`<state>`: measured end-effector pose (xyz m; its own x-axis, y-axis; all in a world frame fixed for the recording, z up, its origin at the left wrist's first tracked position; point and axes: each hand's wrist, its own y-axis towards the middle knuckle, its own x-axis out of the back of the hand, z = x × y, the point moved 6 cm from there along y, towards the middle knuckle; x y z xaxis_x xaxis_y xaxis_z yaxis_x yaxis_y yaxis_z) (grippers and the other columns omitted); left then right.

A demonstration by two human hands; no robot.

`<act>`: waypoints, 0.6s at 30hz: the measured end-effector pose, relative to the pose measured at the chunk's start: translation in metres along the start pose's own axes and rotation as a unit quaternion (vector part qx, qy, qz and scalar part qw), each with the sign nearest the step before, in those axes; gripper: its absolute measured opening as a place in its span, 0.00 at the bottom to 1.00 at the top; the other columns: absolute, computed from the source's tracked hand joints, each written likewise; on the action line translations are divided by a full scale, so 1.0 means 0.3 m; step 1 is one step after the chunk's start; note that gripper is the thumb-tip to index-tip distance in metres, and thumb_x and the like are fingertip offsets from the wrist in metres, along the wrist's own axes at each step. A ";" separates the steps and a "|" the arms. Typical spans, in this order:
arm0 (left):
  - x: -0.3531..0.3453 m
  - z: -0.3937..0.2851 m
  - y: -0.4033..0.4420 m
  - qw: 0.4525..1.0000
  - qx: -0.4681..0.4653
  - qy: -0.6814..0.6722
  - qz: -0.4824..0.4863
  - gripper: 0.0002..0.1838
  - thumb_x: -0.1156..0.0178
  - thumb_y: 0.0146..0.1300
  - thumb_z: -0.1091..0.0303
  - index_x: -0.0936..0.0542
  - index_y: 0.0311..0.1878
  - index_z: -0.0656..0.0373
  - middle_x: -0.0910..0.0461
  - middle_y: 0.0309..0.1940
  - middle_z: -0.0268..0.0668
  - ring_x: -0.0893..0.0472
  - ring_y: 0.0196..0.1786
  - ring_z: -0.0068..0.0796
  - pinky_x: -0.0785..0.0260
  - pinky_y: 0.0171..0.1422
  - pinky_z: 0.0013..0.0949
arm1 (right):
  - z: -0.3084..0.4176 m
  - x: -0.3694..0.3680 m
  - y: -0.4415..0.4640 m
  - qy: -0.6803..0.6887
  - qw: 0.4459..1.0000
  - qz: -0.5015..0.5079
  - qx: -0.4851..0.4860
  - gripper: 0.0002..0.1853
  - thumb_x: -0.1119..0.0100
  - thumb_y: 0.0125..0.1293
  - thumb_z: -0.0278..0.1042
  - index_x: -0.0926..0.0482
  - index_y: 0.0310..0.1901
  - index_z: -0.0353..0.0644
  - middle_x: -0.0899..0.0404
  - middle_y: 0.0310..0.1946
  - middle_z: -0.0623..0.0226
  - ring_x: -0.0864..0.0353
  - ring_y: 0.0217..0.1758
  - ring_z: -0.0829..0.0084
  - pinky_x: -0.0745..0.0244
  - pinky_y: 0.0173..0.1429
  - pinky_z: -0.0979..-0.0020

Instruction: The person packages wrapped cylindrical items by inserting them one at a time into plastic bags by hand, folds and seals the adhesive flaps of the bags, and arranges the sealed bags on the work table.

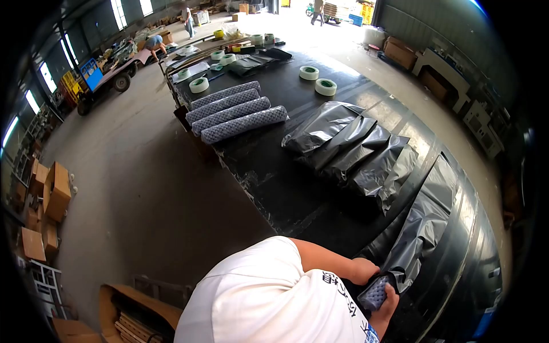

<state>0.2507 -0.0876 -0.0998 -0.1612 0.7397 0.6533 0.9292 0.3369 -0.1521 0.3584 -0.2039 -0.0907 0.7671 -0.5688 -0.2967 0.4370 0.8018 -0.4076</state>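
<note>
My left hand (pixel 365 271) is closed at the mouth of a long grey plastic bag (pixel 423 220), pinching its edge. In my right hand (pixel 389 304) is the near end of a grey patterned roll (pixel 373 292), with fingers wrapped around its side. The roll's far end is hidden inside the bag, which lies lengthwise along the black tabletop (pixel 309 200). Several filled grey plastic bags (pixel 354 148) lie side by side beyond my hands. Farther left, more wrapped patterned rolls (pixel 246 124) rest near the table's edge.
Tape rolls (pixel 326 87) stand on the far half of the table, near a dark folded plastic sheet (pixel 249 64). Cardboard boxes (pixel 57 191) sit on the floor at left. A cart (pixel 108 80) and a bending person (pixel 154 43) are farther back.
</note>
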 end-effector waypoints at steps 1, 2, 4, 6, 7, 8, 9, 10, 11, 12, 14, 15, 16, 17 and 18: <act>-0.018 0.010 -0.003 1.000 0.001 -0.012 -0.007 0.23 0.41 0.57 0.71 0.23 0.58 0.59 0.17 0.48 0.50 0.18 0.54 0.51 0.27 0.58 0.48 | -0.012 0.006 0.006 0.032 0.999 -0.005 0.000 0.21 0.36 0.57 0.36 0.22 0.47 0.27 0.17 0.38 0.58 0.15 0.36 0.63 0.18 0.44 0.63; -0.033 0.028 -0.002 1.000 0.012 -0.015 -0.010 0.22 0.41 0.57 0.71 0.23 0.57 0.59 0.17 0.48 0.50 0.18 0.53 0.51 0.27 0.57 0.48 | -0.021 0.007 0.015 0.064 0.998 -0.009 0.000 0.21 0.36 0.59 0.37 0.22 0.47 0.27 0.17 0.37 0.57 0.15 0.36 0.63 0.18 0.44 0.63; -0.042 0.066 0.002 0.999 0.036 -0.024 -0.021 0.21 0.41 0.57 0.70 0.23 0.56 0.59 0.17 0.47 0.50 0.18 0.53 0.52 0.27 0.57 0.48 | -0.029 -0.011 0.003 0.032 0.999 0.012 0.038 0.26 0.35 0.61 0.35 0.26 0.57 0.29 0.19 0.45 0.52 0.16 0.44 0.60 0.19 0.50 0.61; -0.026 0.056 -0.025 0.999 0.042 -0.023 -0.017 0.20 0.41 0.57 0.70 0.23 0.55 0.58 0.17 0.46 0.49 0.18 0.53 0.52 0.26 0.56 0.48 | -0.087 -0.027 -0.047 -0.112 0.987 0.017 0.112 0.54 0.29 0.51 0.30 0.52 0.77 0.41 0.37 0.67 0.46 0.28 0.65 0.53 0.29 0.65 0.57; -0.028 0.052 -0.038 0.999 0.046 -0.024 -0.013 0.20 0.41 0.57 0.70 0.23 0.54 0.58 0.17 0.46 0.49 0.18 0.53 0.52 0.26 0.56 0.48 | -0.137 0.001 -0.055 -0.222 0.969 0.002 0.106 0.64 0.27 0.46 0.29 0.63 0.80 0.46 0.45 0.73 0.46 0.34 0.71 0.51 0.34 0.70 0.56; -0.036 0.052 -0.045 0.999 0.037 -0.003 -0.011 0.20 0.41 0.57 0.70 0.23 0.55 0.58 0.17 0.46 0.49 0.18 0.53 0.52 0.26 0.55 0.48 | -0.154 0.033 -0.057 -0.467 0.865 -0.057 0.176 0.71 0.23 0.40 0.29 0.67 0.80 0.47 0.47 0.73 0.44 0.37 0.72 0.47 0.40 0.74 0.55; -0.045 0.047 -0.054 0.999 0.041 -0.002 -0.007 0.20 0.41 0.57 0.71 0.23 0.55 0.58 0.17 0.47 0.49 0.18 0.53 0.52 0.26 0.55 0.48 | -0.112 -0.080 -0.118 -0.509 0.840 -0.085 0.165 0.68 0.24 0.39 0.28 0.61 0.79 0.41 0.48 0.72 0.42 0.44 0.74 0.44 0.47 0.77 0.53; -0.039 0.038 -0.059 0.999 0.043 0.002 -0.005 0.20 0.41 0.58 0.71 0.23 0.55 0.58 0.17 0.47 0.49 0.18 0.53 0.52 0.26 0.55 0.48 | -0.105 -0.079 -0.117 -0.535 0.821 -0.098 0.174 0.66 0.23 0.40 0.29 0.58 0.79 0.40 0.45 0.69 0.39 0.41 0.72 0.43 0.43 0.74 0.53; -0.021 0.034 -0.062 0.999 0.047 0.009 -0.006 0.20 0.42 0.58 0.72 0.23 0.56 0.58 0.17 0.47 0.49 0.18 0.53 0.52 0.26 0.55 0.48 | -0.096 -0.086 -0.110 -0.559 0.800 -0.109 0.187 0.64 0.21 0.40 0.30 0.54 0.78 0.38 0.43 0.67 0.37 0.38 0.70 0.42 0.40 0.72 0.53; -0.007 0.031 -0.063 0.999 0.047 0.010 -0.010 0.20 0.42 0.58 0.72 0.23 0.56 0.58 0.17 0.47 0.49 0.18 0.53 0.52 0.26 0.55 0.48 | -0.080 -0.087 -0.098 -0.557 0.796 -0.111 0.209 0.60 0.21 0.42 0.31 0.49 0.76 0.38 0.39 0.65 0.37 0.35 0.67 0.41 0.37 0.69 0.53; -0.004 0.027 -0.070 0.999 0.049 0.011 -0.008 0.21 0.43 0.58 0.73 0.24 0.56 0.58 0.17 0.48 0.49 0.18 0.54 0.52 0.26 0.55 0.48 | -0.044 -0.057 -0.065 -0.548 0.791 -0.118 0.245 0.53 0.21 0.45 0.32 0.40 0.73 0.36 0.31 0.60 0.35 0.29 0.62 0.40 0.33 0.64 0.53; -0.010 0.032 -0.070 0.999 0.047 0.010 -0.013 0.20 0.44 0.58 0.73 0.24 0.57 0.58 0.17 0.48 0.49 0.18 0.54 0.52 0.26 0.55 0.48 | -0.014 -0.057 -0.052 -0.581 0.734 -0.146 0.320 0.38 0.25 0.52 0.31 0.29 0.65 0.33 0.22 0.51 0.39 0.23 0.55 0.40 0.29 0.59 0.54; -0.019 0.039 -0.063 0.999 0.044 0.009 -0.019 0.20 0.44 0.59 0.74 0.24 0.57 0.59 0.17 0.48 0.49 0.18 0.54 0.52 0.26 0.55 0.48 | -0.031 0.027 0.028 -0.571 0.753 -0.154 0.288 0.35 0.27 0.54 0.32 0.28 0.64 0.32 0.21 0.50 0.40 0.23 0.54 0.39 0.28 0.59 0.54; -0.020 0.037 -0.055 0.999 0.038 0.009 -0.023 0.20 0.45 0.59 0.74 0.24 0.57 0.59 0.17 0.48 0.49 0.18 0.53 0.53 0.26 0.55 0.48 | -0.066 0.099 0.093 -0.559 0.772 -0.163 0.256 0.32 0.29 0.57 0.33 0.27 0.62 0.31 0.20 0.48 0.40 0.22 0.53 0.39 0.27 0.58 0.54; -0.005 0.024 -0.069 0.999 0.052 0.003 -0.017 0.19 0.46 0.59 0.74 0.24 0.54 0.61 0.17 0.47 0.51 0.19 0.53 0.54 0.26 0.55 0.50 | -0.079 0.100 0.095 -0.545 0.774 -0.168 0.276 0.31 0.29 0.58 0.34 0.27 0.61 0.30 0.21 0.51 0.40 0.23 0.55 0.39 0.29 0.60 0.53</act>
<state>0.2292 -0.0916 -0.1028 -0.1896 0.7242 0.6631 0.8840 0.4198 -0.2057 0.3827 -0.2023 -0.1318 0.3754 -0.5114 0.7730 0.6010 0.7692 0.2170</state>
